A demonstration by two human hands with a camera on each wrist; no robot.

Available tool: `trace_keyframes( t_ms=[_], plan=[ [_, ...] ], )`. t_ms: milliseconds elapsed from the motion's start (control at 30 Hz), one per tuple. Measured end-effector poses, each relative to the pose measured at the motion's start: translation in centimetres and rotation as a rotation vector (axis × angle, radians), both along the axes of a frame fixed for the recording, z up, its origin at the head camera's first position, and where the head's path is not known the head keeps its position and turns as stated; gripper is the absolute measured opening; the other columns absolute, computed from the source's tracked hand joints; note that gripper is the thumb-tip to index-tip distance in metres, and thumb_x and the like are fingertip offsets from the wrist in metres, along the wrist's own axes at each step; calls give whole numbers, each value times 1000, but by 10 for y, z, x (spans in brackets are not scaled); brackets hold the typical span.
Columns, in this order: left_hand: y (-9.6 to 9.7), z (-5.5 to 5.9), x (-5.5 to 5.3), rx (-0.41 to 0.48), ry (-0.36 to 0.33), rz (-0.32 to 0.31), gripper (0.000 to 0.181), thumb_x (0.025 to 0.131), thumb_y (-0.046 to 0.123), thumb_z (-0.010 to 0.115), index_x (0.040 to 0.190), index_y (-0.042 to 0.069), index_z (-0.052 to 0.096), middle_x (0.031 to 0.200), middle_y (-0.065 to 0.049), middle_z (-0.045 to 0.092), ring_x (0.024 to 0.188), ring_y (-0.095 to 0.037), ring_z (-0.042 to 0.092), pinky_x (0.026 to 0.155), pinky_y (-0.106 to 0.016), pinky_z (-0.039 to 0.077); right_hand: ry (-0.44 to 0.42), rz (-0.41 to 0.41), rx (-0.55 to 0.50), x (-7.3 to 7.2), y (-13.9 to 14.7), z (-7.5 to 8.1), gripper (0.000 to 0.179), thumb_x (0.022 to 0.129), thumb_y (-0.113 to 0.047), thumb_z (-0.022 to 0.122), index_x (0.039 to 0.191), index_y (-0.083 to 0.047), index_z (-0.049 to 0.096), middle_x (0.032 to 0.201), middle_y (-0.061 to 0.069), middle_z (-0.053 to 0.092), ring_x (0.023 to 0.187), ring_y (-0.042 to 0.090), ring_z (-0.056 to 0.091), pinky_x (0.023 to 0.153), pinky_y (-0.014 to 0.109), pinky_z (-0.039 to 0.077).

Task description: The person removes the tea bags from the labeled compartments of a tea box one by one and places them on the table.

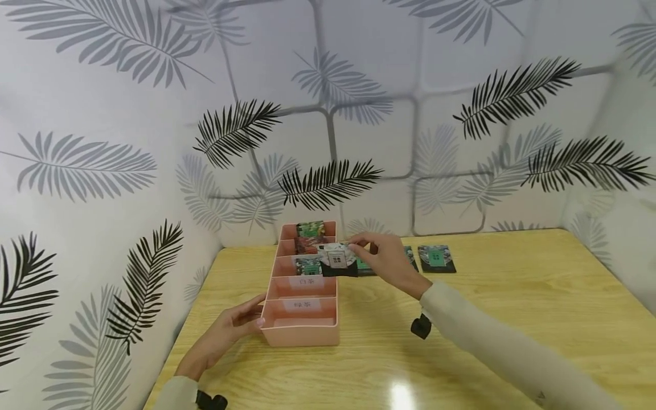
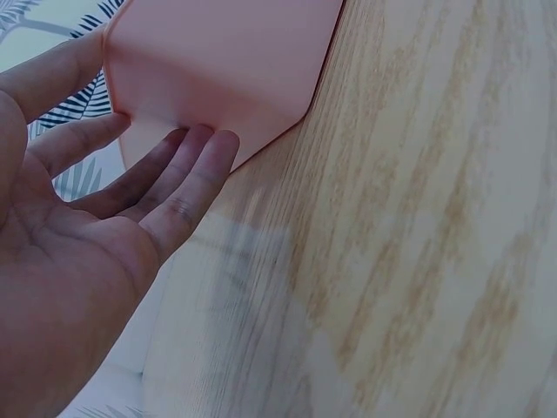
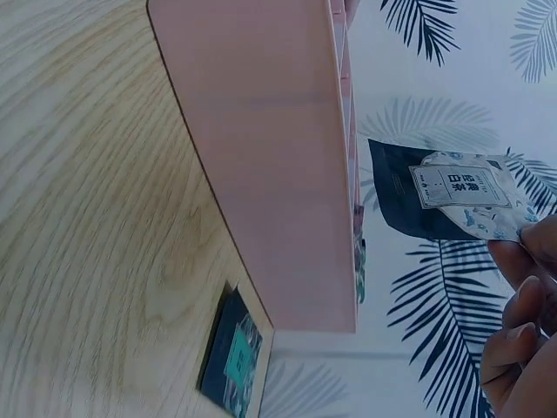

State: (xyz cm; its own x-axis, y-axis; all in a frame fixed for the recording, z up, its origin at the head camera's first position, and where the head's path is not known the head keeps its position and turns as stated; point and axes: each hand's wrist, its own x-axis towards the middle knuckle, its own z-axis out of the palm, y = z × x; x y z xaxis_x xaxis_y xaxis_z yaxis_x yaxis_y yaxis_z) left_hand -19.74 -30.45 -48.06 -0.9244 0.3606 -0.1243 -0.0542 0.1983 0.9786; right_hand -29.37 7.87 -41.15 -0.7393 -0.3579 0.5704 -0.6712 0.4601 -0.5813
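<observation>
A pink divided box (image 1: 314,335) stands lengthwise on the table, with several compartments and paper labels in the near ones. My left hand (image 1: 229,336) rests at its near left corner; in the left wrist view the extended fingers (image 2: 187,187) touch the pink wall. My right hand (image 1: 392,262) pinches a white-and-black tea packet (image 1: 338,259) by its edge, above the box's right side. In the right wrist view this tea packet (image 3: 457,193) hangs free of the box. Tea packets with green (image 1: 310,229), red (image 1: 309,245) and teal (image 1: 308,265) parts sit in the far compartments.
To the right of the box lies a black packet with a teal label (image 1: 437,259). Other packets (image 1: 363,267) are partly hidden behind my right hand. The wooden table (image 1: 492,319) meets a leaf-patterned wall covering (image 1: 369,136) at the back and left.
</observation>
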Motion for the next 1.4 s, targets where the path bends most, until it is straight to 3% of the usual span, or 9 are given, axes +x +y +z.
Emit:
trace_keyframes(
  t_ms=[300,500,900,1233,1400],
  plan=[
    [1,2,1,2,-5,4,60,94,21,62,149,23,37,139,-16,47,120,-26,51,95,-45,47,-34,-67,17,-1,37,-5,17,94,-32,62,107,-26,70,80,-13,64,45,13,39,42,28,33],
    [0,3,1,1,-16,3,61,94,22,62,149,23,36,140,-16,46,122,-27,50,97,-46,46,11,-92,37,-4,61,-8,15,94,-28,62,107,-24,69,78,-7,65,46,12,36,44,27,31],
    [1,2,1,5,-11,1,61,94,22,62,149,21,35,141,-17,45,124,-30,48,97,-49,44,30,-176,49,-5,99,-14,15,95,-30,61,106,-25,69,80,-9,65,45,11,38,44,27,32],
    [1,2,3,18,-14,-7,61,95,21,61,150,20,34,140,-18,45,124,-31,48,97,-50,44,-20,-247,57,-7,127,-21,20,94,-32,60,109,-21,69,78,-2,65,45,13,34,43,28,30],
    [0,1,1,20,-21,-12,61,95,21,60,150,21,33,141,-17,44,123,-30,49,97,-49,44,-28,-277,53,-7,142,-24,19,95,-30,60,108,-18,69,79,-1,64,46,13,39,44,28,33]
  ],
)
